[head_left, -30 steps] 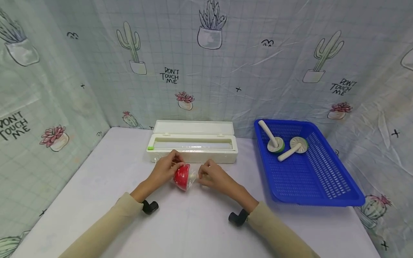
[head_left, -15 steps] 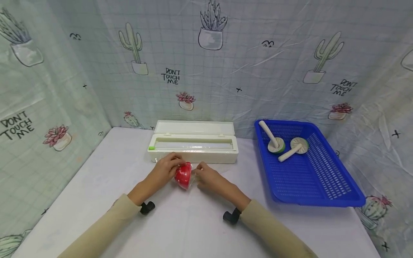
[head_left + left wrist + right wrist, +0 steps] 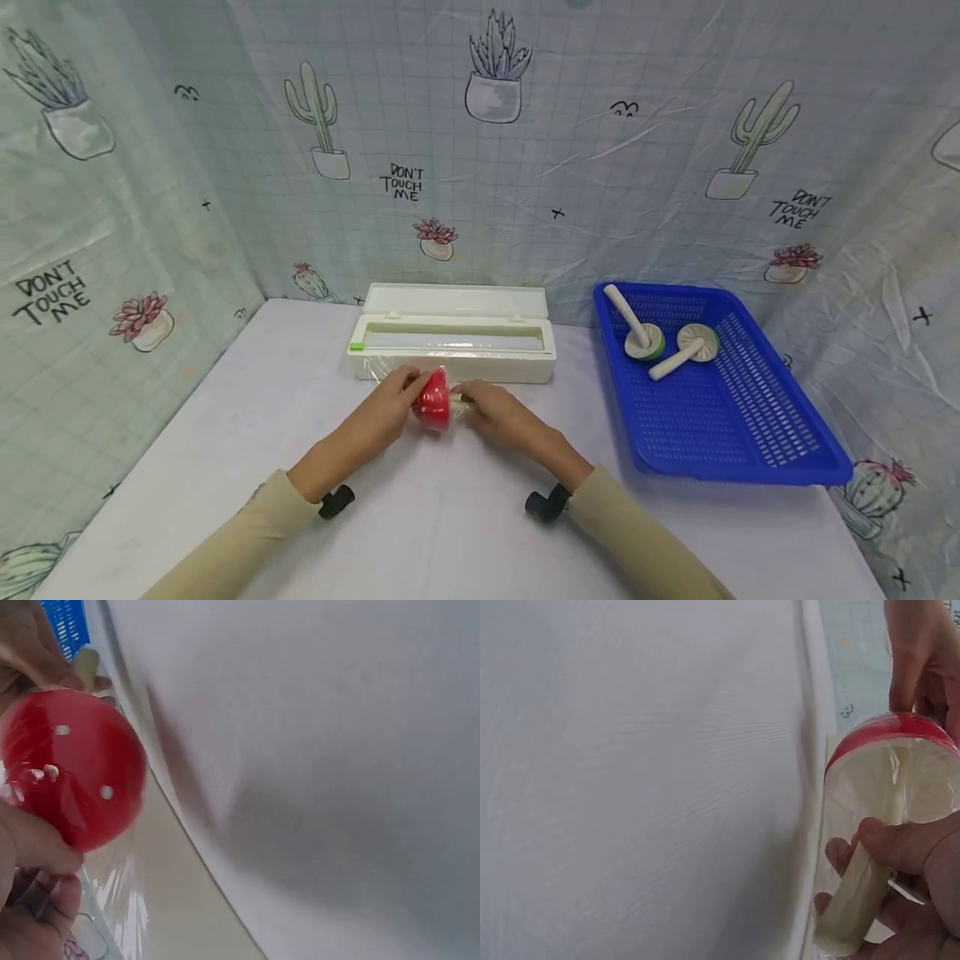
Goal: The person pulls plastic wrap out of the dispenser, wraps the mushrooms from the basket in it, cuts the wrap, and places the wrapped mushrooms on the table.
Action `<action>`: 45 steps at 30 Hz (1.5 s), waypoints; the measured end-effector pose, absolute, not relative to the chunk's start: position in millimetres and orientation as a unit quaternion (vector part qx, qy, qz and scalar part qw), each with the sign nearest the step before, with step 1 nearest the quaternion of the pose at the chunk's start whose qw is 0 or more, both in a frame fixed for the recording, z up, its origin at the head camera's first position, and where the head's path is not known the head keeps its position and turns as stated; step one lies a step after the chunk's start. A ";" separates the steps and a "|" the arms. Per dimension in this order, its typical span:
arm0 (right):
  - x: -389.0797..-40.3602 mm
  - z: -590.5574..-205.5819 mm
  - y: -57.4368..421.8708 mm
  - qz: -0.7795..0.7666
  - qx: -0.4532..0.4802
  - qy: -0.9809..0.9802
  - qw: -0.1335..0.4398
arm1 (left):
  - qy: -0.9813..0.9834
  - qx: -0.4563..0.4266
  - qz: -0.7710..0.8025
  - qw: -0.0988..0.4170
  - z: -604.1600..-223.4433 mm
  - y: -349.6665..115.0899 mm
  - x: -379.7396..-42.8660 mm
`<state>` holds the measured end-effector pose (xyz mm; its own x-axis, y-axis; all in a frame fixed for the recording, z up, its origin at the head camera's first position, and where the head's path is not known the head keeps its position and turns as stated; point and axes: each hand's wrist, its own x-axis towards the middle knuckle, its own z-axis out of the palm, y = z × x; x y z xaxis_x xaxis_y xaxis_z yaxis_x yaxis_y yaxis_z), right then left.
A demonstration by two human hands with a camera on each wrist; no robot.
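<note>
A toy mushroom, its red cap dotted white, is held just in front of the cling film dispenser, with clear film around it. My left hand grips the cap's left side, its thumb against the red surface in the left wrist view. My right hand holds the cream stem between thumb and curled fingers. Film covers the pale underside of the cap in the right wrist view. In the dispenser, whose lid is raised, the film roll shows.
A blue plastic basket stands at the right. In it lie two more toy mushrooms with green-edged caps and pale stems. A green slider sits at the dispenser's left end. A printed cloth hangs behind the white table.
My right hand has come in to the stem, which was apart from it a second ago. The mushroom has tilted and shifted slightly right, its stem now pointing right. My left hand still holds the cap.
</note>
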<state>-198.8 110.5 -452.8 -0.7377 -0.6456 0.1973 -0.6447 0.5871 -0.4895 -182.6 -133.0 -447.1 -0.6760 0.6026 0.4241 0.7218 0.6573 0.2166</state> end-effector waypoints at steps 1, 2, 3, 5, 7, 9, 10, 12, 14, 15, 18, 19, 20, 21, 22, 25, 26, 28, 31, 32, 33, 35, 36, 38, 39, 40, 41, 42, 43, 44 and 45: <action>-197.9 -450.4 111.3 -0.289 -0.354 0.890 0.003 | -0.894 -0.365 -0.191 0.174 -446.0 -133.3 -182.8; -197.2 -447.8 112.0 -0.304 -0.345 0.888 0.003 | -0.893 -0.360 -0.186 0.196 -445.1 -133.7 -183.1; -196.5 -445.0 112.9 -0.318 -0.337 0.886 0.004 | -0.892 -0.353 -0.184 0.213 -444.0 -134.1 -183.6; -195.1 -438.5 115.2 -0.336 -0.329 0.883 0.000 | -0.891 -0.337 -0.188 0.241 -441.6 -134.6 -184.3; -194.3 -431.8 117.8 -0.341 -0.329 0.880 -0.006 | -0.888 -0.324 -0.203 0.257 -438.3 -134.3 -184.4; -194.1 -424.9 120.2 -0.344 -0.334 0.878 -0.010 | -0.882 -0.312 -0.233 0.267 -435.6 -133.7 -185.3; -194.5 -421.8 121.3 -0.345 -0.336 0.876 -0.011 | -0.877 -0.307 -0.250 0.271 -433.9 -133.2 -185.8; -195.7 -415.9 123.6 -0.346 -0.343 0.873 -0.011 | -0.867 -0.298 -0.286 0.278 -430.5 -132.1 -186.8; -197.5 -411.0 126.1 -0.350 -0.353 0.868 -0.011 | -0.857 -0.291 -0.322 0.279 -428.3 -130.9 -188.2; -198.6 -408.8 127.4 -0.350 -0.356 0.866 -0.011 | -0.852 -0.289 -0.338 0.275 -427.3 -130.3 -188.8; -203.0 -404.0 132.6 -0.357 -0.366 0.859 -0.013 | -0.849 -0.296 -0.365 0.242 -426.5 -128.3 -191.0; -204.9 -402.8 134.1 -0.362 -0.367 0.857 -0.012 | -0.851 -0.300 -0.368 0.224 -426.7 -127.8 -191.4; -206.8 -401.5 135.6 -0.370 -0.367 0.854 -0.009 | -0.853 -0.305 -0.370 0.205 -427.2 -127.4 -192.1; -209.0 -400.3 136.8 -0.378 -0.366 0.850 -0.006 | -0.857 -0.308 -0.368 0.188 -427.6 -127.0 -192.8; -211.3 -399.4 138.0 -0.389 -0.365 0.846 0.000 | -0.859 -0.313 -0.368 0.171 -427.5 -126.5 -193.4; -218.1 -396.1 139.9 -0.416 -0.364 0.833 0.018 | -0.861 -0.319 -0.367 0.147 -427.6 -124.4 -196.5; -220.1 -395.1 140.2 -0.423 -0.365 0.830 0.023 | -0.862 -0.319 -0.366 0.148 -427.6 -123.4 -198.1; -224.0 -393.3 140.8 -0.424 -0.366 0.828 0.028 | -0.861 -0.316 -0.368 0.156 -426.3 -121.5 -201.0; -227.3 -389.1 143.2 -0.408 -0.382 0.828 0.048 | -0.866 -0.295 -0.370 0.161 -424.2 -121.0 -206.2; -227.9 -387.4 144.5 -0.394 -0.391 0.830 0.056 | -0.867 -0.287 -0.373 0.160 -423.0 -121.5 -207.7; -228.3 -385.5 146.0 -0.376 -0.402 0.832 0.064 | -0.868 -0.280 -0.380 0.156 -421.5 -122.5 -209.3; -228.9 -380.9 149.0 -0.334 -0.427 0.836 0.079 | -0.870 -0.263 -0.391 0.147 -418.4 -125.1 -211.9; -229.7 -378.9 150.0 -0.312 -0.439 0.839 0.078 | -0.868 -0.258 -0.399 0.145 -416.7 -126.5 -213.0; -231.2 -375.1 151.7 -0.273 -0.450 0.848 0.064 | -0.865 -0.251 -0.411 0.141 -413.5 -128.7 -215.2; -232.3 -373.4 152.1 -0.253 -0.451 0.854 0.047 | -0.865 -0.249 -0.412 0.140 -412.0 -129.5 -216.3; -233.4 -371.4 151.8 -0.233 -0.448 0.863 0.024 | -0.866 -0.247 -0.411 0.140 -410.5 -130.4 -217.3; -234.4 -369.6 151.6 -0.214 -0.442 0.871 -0.004 | -0.868 -0.244 -0.408 0.141 -408.9 -131.2 -218.3; -235.4 -368.4 151.3 -0.196 -0.434 0.879 -0.034 | -0.873 -0.240 -0.400 0.142 -407.9 -131.9 -219.4; -236.0 -367.1 151.2 -0.180 -0.424 0.885 -0.063 | -0.878 -0.236 -0.390 0.143 -406.9 -132.2 -220.5; -236.5 -365.8 150.8 -0.166 -0.416 0.890 -0.092 | -0.884 -0.230 -0.380 0.144 -406.0 -132.5 -221.4; -236.8 -364.8 150.5 -0.154 -0.407 0.892 -0.118 | -0.890 -0.224 -0.370 0.145 -405.0 -132.8 -222.2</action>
